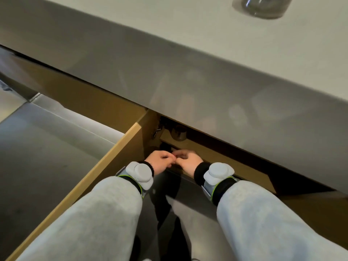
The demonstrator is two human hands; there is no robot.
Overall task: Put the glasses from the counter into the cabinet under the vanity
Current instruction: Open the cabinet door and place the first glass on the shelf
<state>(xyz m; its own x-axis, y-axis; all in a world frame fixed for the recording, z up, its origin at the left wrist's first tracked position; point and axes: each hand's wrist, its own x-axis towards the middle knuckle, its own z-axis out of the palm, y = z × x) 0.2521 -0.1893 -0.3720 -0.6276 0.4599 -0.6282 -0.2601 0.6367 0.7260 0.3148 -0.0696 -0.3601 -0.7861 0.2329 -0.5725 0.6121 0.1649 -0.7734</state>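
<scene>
A clear glass (263, 6) stands on the pale vanity counter (169, 44) at the top right, cut off by the frame edge. Under the counter the cabinet is open. A second glass (178, 133) sits in shadow on its wooden shelf (216, 155). My left hand (160, 161) and my right hand (187, 161) reach in just below that shelf's front edge. Their curled fingers meet at the tips. The dark interior hides whatever lies between them, and no glass shows there.
The wooden cabinet door (105, 162) swings out to my left, its edge running beside my left forearm. The counter front overhangs the opening. Grey floor (47, 147) lies to the left of the door. A hinge (157, 131) sits at the cabinet's inner left.
</scene>
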